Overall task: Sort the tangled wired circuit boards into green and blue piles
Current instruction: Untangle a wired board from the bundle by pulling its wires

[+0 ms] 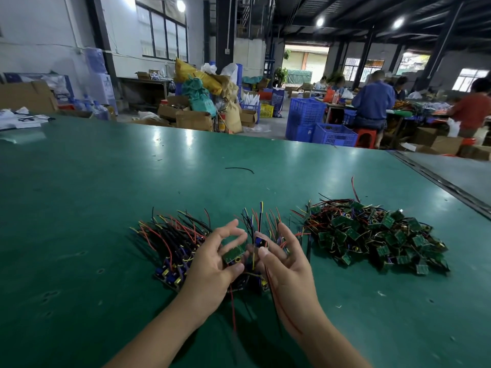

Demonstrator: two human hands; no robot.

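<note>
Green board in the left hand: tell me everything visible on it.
The green board is a small flat rectangle, plain green face toward the camera, right end higher. A small brass-coloured ring sits at its near edge. It is off the table, in the grip of the left hand: thumb on the near edge, fingers curled over the far side. The blue board in the right hand is close beside it; contact unclear. Its wires cannot be traced.
</note>
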